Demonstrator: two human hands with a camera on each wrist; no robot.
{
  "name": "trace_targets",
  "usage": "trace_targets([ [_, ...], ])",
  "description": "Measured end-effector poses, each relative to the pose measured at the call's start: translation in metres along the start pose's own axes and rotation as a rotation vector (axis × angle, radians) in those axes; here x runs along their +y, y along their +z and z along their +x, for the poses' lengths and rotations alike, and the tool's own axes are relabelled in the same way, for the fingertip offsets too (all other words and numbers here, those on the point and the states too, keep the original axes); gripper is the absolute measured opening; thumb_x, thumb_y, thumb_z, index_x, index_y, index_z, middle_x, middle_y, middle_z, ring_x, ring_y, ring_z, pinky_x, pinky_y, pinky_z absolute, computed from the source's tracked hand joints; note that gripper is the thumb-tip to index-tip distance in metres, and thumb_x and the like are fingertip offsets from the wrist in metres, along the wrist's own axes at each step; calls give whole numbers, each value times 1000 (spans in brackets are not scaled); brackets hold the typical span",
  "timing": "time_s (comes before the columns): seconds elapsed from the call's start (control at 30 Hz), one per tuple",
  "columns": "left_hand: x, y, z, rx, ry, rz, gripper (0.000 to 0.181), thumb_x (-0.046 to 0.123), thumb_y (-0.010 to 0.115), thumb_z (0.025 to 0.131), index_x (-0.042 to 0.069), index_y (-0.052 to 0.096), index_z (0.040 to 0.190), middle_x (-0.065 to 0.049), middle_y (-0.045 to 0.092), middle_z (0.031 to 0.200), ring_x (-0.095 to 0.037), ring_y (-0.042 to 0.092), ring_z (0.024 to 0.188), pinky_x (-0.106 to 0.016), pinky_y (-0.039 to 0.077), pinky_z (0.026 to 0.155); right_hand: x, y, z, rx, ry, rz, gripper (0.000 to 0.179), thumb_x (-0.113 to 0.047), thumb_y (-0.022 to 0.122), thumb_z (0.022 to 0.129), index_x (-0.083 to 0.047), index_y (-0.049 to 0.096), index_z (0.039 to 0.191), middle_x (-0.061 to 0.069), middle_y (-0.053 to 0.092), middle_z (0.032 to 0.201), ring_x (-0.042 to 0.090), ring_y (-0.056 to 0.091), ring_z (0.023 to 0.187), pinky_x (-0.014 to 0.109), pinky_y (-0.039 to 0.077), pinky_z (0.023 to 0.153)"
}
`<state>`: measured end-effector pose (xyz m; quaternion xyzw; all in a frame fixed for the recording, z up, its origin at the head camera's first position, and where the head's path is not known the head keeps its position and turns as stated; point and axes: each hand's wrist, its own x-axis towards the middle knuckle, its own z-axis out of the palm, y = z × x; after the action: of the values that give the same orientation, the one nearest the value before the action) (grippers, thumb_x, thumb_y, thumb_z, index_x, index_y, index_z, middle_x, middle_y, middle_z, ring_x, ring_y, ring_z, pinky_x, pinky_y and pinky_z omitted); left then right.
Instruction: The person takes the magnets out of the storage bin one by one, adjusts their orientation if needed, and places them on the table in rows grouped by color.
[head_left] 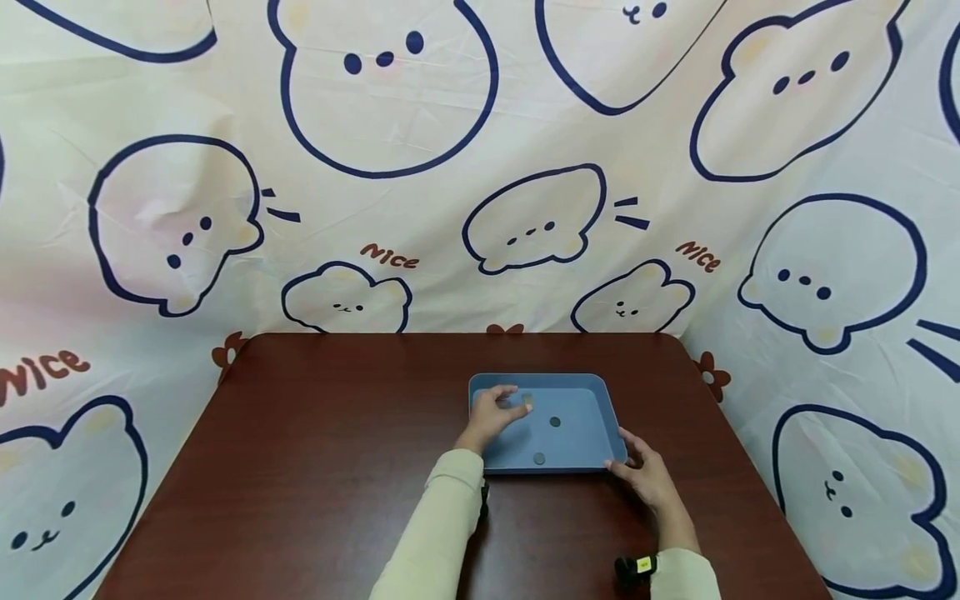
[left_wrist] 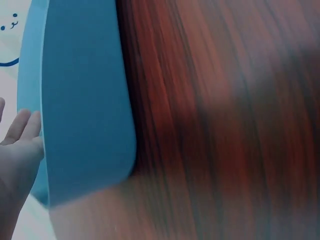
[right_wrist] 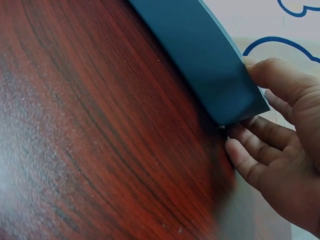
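A blue rectangular tray [head_left: 585,442] lies on the table with several small round coins in it. A dark coin [head_left: 555,422] is near its middle, a greyish coin [head_left: 539,458] by the near wall, and a pale coin [head_left: 527,398] toward the far left. My left hand [head_left: 491,417] reaches over the tray's left side, thumb and forefinger spread apart close to the pale coin. In the left wrist view the tray wall hides part of that hand. At the tray's near right corner my right hand [head_left: 647,475] grips it, thumb at the near rim and fingers round the side.
The dark brown wooden table [head_left: 337,433] extends left of the tray and in front of it. Behind and at both sides hangs a pale cloth [head_left: 435,217] printed with cartoon bear faces. A black wrist device [head_left: 636,568] sits by the right sleeve.
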<state>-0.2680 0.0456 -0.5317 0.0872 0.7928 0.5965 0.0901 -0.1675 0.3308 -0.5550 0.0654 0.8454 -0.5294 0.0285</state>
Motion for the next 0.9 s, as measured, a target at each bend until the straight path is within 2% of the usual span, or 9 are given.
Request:
trace_targets([
  [0.1,3,3,0,8,-18,-49,53,32,71,83,9,56,128,-12,49,129,-29,46,119,-47,43,88,-1,1,1,3,-2,6,73,-19,71,84,-10,33,145,25,29,143,44,34,125,55,34,95],
  [0.33,7,1,4,-1,-38,-81,48,32,71,83,15,58,126,-7,49,129,-27,46,118,-45,44,87,-3,3,3,-3,-1,11,73,-19,71,84,-11,33,145,25,28,144,44,32,127,54,33,96],
  [0.57,1,-6,6,49,-74,-92,52,29,74,80,11,58,126,-10,51,128,-28,48,117,-46,43,88,-3,-2,0,-4,-8,0,73,-23,71,84,-10,32,145,26,26,144,45,30,127,55,33,96],
  [0.73,-5,-1,4,45,-87,-109,53,26,74,81,8,57,127,-11,50,131,-29,47,119,-47,42,90,0,-2,-1,8,-6,1,72,-21,71,84,-9,33,145,26,28,143,44,34,125,54,36,94],
  [0.9,-7,2,0,26,-107,-138,58,20,78,76,5,56,127,-15,48,131,-28,49,115,-45,42,90,0,-1,0,6,-3,8,73,-23,71,84,-10,33,145,25,28,144,43,33,126,54,34,95],
])
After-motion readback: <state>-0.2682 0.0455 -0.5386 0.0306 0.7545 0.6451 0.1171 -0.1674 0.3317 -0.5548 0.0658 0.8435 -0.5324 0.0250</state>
